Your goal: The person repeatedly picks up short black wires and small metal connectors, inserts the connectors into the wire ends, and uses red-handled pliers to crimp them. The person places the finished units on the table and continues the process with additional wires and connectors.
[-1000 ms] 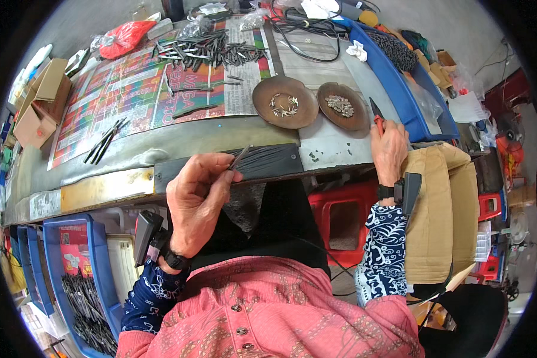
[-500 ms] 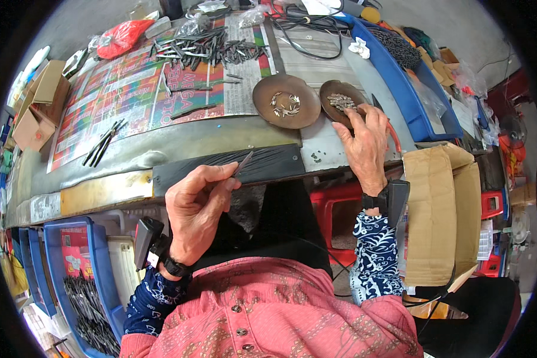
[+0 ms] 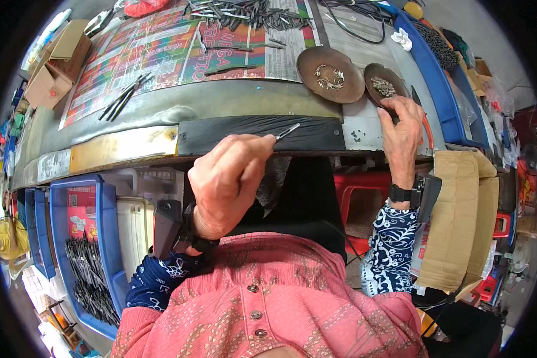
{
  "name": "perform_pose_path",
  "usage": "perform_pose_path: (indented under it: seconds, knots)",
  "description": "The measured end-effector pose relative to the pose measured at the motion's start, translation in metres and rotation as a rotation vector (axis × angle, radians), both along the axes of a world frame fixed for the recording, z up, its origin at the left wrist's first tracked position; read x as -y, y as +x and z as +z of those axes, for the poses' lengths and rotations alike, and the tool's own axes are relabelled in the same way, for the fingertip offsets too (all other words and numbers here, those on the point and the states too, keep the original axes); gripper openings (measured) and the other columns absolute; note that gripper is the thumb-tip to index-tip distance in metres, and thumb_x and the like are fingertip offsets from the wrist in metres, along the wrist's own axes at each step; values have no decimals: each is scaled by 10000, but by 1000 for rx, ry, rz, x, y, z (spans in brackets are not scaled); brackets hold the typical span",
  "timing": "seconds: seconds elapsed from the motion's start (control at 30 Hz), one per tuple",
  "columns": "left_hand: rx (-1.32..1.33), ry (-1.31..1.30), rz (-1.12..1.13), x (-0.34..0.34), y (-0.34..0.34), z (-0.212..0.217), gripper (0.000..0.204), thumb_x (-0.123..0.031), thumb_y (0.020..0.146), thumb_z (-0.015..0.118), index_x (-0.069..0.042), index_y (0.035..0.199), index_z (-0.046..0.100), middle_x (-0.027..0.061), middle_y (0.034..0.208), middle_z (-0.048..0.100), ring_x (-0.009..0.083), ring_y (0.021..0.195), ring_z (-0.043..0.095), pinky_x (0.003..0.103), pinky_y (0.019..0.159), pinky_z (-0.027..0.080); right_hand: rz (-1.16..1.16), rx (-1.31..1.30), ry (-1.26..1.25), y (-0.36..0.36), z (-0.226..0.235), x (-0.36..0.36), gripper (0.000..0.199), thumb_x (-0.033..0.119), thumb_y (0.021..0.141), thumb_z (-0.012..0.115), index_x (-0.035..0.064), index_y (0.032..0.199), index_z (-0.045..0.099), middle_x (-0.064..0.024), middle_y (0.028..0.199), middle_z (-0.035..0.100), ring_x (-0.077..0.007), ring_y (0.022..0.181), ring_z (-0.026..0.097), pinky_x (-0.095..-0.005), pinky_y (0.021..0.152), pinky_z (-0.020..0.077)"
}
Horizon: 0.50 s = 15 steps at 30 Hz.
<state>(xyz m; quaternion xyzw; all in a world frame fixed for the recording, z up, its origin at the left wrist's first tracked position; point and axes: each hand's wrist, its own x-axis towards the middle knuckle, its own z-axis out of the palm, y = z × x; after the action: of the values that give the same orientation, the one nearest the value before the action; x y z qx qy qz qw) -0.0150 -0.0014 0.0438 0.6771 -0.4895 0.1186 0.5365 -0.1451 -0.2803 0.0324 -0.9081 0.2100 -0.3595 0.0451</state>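
Since half a second ago the right hand (image 3: 401, 128) has stayed at the small rusty dish (image 3: 385, 84) on the right of the bench, fingers curled at its near rim, while the left hand (image 3: 230, 179) has risen closer to the camera with its load. The left hand is closed in a pinch, thumb and fingers clamped on a thin dark metal piece (image 3: 287, 131) whose bright tip juts out beyond the fingertips, over the black strip (image 3: 253, 128) along the front edge of the workbench (image 3: 161, 104). Its long axis slants up and to the right, the free end pointing toward the two dishes. It looks light, stiff and narrow, likely smooth, so a firm pinch near the middle seems best. The right hand's fingers are bent down over the dish of small metal bits; whether they hold anything cannot be told. Beside it sits a larger round dish (image 3: 331, 74) with a few scattered pieces. Farther back a heap of similar metal parts (image 3: 244, 13) lies on a colourful printed sheet (image 3: 155, 51). A blue crate (image 3: 83, 250) of dark parts stands below left
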Motion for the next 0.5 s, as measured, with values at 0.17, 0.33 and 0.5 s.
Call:
perform_pose_path:
  seconds: [0.17, 0.33, 0.5]
  knots:
    - [-161, 9, 13, -1, -4, 0, 194, 102, 801, 653, 0, 965, 670, 120, 842, 684, 242, 737, 685, 286, 646, 531, 19, 86, 91, 1, 9, -23, 107, 43, 818, 653, 6, 918, 659, -94, 906, 641, -257, 906, 583, -360, 830, 449]
    - [-427, -10, -79, -4, -5, -1, 171, 100, 834, 637, 21, 984, 664, 78, 828, 682, 133, 731, 662, 237, 634, 506, 185, 158, 318, 5, 16, -71, 95, -20, 803, 640, -3, 897, 642, -109, 871, 641, -266, 846, 612, -348, 770, 480]
    - [-780, -90, -235, -6, -7, 1, 151, 65, 895, 604, 32, 1034, 656, 15, 831, 661, 26, 641, 531, 172, 558, 420, 411, 244, 572, 13, 21, -117, 120, -62, 796, 669, -11, 900, 638, -60, 861, 631, -138, 768, 590, -253, 694, 473]
